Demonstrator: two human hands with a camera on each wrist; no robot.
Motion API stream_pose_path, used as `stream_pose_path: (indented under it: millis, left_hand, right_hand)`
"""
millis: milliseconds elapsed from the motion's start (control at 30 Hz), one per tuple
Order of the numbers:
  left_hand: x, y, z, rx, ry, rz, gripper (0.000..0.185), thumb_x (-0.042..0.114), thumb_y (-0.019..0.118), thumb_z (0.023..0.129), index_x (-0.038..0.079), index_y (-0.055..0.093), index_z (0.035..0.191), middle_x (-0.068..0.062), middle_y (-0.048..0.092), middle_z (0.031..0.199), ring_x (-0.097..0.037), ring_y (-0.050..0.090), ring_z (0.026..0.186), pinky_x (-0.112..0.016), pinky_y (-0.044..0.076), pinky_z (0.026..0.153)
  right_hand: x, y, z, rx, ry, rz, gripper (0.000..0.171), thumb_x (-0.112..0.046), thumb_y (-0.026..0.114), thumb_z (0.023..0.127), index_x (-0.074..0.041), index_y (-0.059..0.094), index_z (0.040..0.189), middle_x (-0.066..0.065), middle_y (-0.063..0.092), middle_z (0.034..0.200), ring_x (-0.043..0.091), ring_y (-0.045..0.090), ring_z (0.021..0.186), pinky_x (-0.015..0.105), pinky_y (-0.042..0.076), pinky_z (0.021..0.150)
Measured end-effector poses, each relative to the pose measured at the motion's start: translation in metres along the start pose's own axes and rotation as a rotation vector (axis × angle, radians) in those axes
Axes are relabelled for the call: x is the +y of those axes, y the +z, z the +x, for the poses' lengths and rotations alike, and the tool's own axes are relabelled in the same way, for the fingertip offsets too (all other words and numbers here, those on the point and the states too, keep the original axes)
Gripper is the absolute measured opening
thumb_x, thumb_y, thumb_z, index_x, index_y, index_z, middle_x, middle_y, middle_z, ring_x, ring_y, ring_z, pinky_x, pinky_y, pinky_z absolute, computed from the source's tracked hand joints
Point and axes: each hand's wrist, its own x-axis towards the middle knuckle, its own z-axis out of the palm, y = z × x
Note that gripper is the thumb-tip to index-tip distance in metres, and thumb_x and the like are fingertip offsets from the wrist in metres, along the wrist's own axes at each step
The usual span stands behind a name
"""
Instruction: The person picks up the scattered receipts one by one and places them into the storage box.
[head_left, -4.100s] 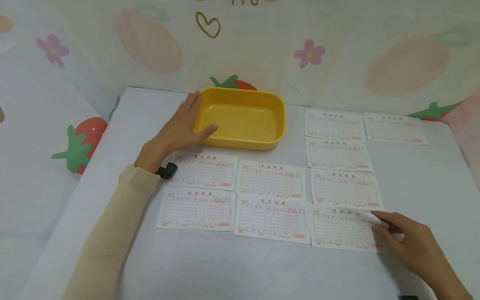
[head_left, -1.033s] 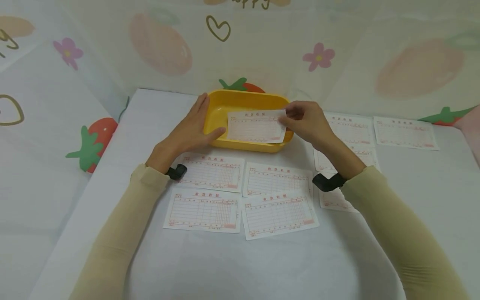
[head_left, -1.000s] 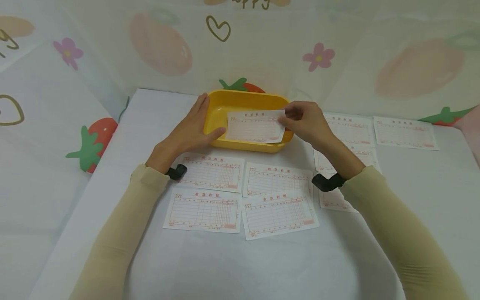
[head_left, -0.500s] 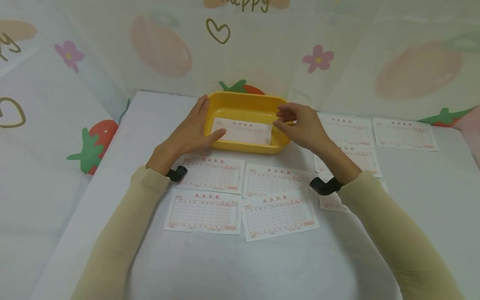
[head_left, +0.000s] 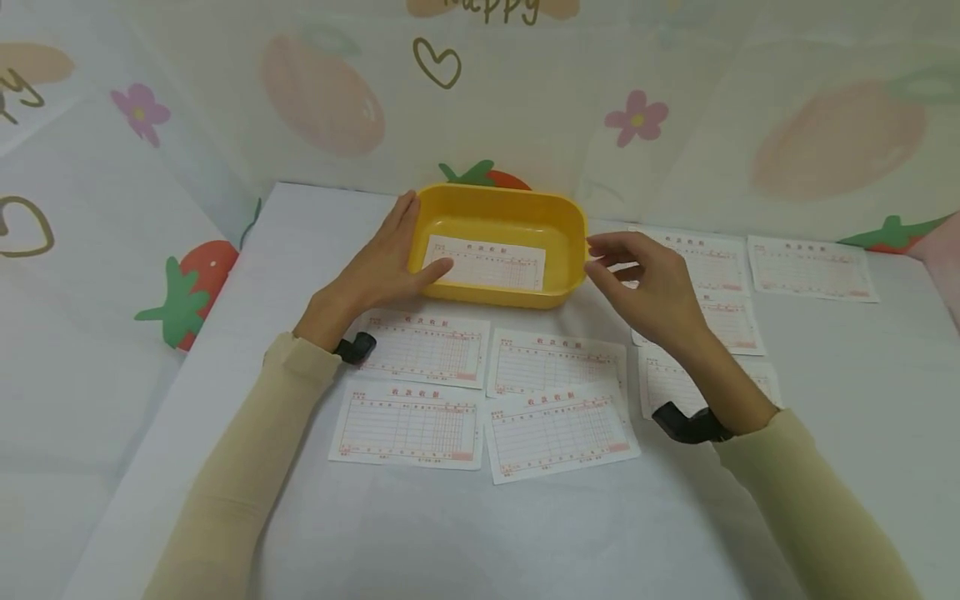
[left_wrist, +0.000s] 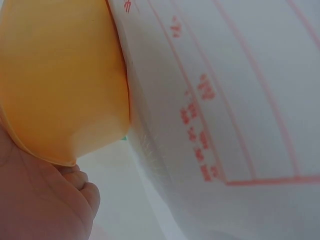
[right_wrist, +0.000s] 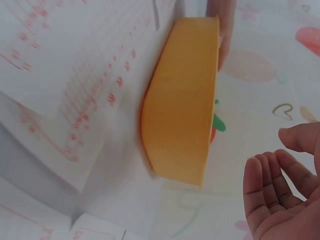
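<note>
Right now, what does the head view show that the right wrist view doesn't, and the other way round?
Only the head view shows the slip lying inside the yellow tray, the left hand gripping the tray's left end, and the whole spread of slips on the table. Only the right wrist view shows the tray's outer side wall and the right hand's empty palm. Both show the tray, some slips and the right hand, which holds nothing.
</note>
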Motion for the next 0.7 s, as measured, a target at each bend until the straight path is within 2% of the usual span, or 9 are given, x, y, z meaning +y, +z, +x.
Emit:
stream_pose_path:
  millis: [67, 167, 300, 433, 533, 700]
  left_hand:
    - [0.000, 0.000, 0.000, -0.001, 0.003, -0.001, 0.112, 0.068, 0.052, 0.098, 0.008, -0.010, 0.170, -0.009, -0.012, 0.180, -0.029, -0.001, 0.169, -0.050, 0.012, 0.137]
    - [-0.001, 0.001, 0.001, 0.005, 0.010, -0.006, 0.111, 0.068, 0.051, 0.098, 0.008, -0.009, 0.170, -0.009, -0.011, 0.180, -0.030, 0.001, 0.169, -0.051, 0.013, 0.137]
    - [-0.001, 0.001, 0.001, 0.003, 0.016, -0.015, 0.111, 0.068, 0.052, 0.098, 0.008, -0.009, 0.170, -0.008, -0.012, 0.180, -0.030, 0.002, 0.169, -0.050, 0.014, 0.137]
    - [0.000, 0.001, 0.002, 0.001, 0.019, -0.011, 0.112, 0.068, 0.052, 0.099, 0.007, -0.009, 0.170, -0.009, -0.012, 0.180, -0.030, 0.002, 0.169, -0.050, 0.013, 0.137]
    - [-0.001, 0.001, 0.002, 0.000, 0.015, -0.002, 0.112, 0.068, 0.052, 0.099, 0.007, -0.010, 0.169, -0.010, -0.012, 0.180, -0.030, 0.001, 0.169, -0.049, 0.012, 0.138]
    - [-0.002, 0.002, 0.002, -0.004, 0.005, 0.008, 0.112, 0.068, 0.050, 0.099, 0.007, -0.012, 0.169, -0.009, -0.013, 0.180, -0.029, 0.000, 0.169, -0.049, 0.011, 0.138]
  right_hand:
    - [0.001, -0.003, -0.011, 0.005, 0.000, 0.002, 0.033, -0.019, 0.070, 0.102, -0.004, 0.070, 0.132, 0.014, 0.074, 0.125, 0.023, 0.069, 0.108, 0.010, 0.054, 0.089]
    - [0.003, -0.006, -0.025, -0.009, 0.014, 0.023, 0.032, -0.020, 0.070, 0.102, -0.005, 0.070, 0.131, 0.013, 0.074, 0.125, 0.020, 0.067, 0.107, 0.005, 0.050, 0.088]
    - [0.008, -0.007, -0.045, -0.054, 0.034, 0.017, 0.033, -0.019, 0.071, 0.102, -0.005, 0.069, 0.132, 0.013, 0.074, 0.127, 0.021, 0.067, 0.110, 0.002, 0.048, 0.089]
    - [0.017, -0.006, -0.063, -0.103, 0.011, -0.003, 0.033, -0.015, 0.073, 0.100, -0.004, 0.069, 0.131, 0.014, 0.073, 0.127, 0.025, 0.068, 0.112, 0.001, 0.049, 0.089]
    - [0.024, -0.005, -0.076, -0.131, -0.011, -0.013, 0.033, -0.012, 0.074, 0.099, -0.004, 0.070, 0.131, 0.013, 0.074, 0.127, 0.026, 0.069, 0.112, 0.005, 0.052, 0.089]
    - [0.030, 0.000, -0.094, -0.169, -0.034, -0.057, 0.034, -0.012, 0.077, 0.097, -0.007, 0.070, 0.130, 0.007, 0.074, 0.125, 0.024, 0.070, 0.114, 0.023, 0.060, 0.093]
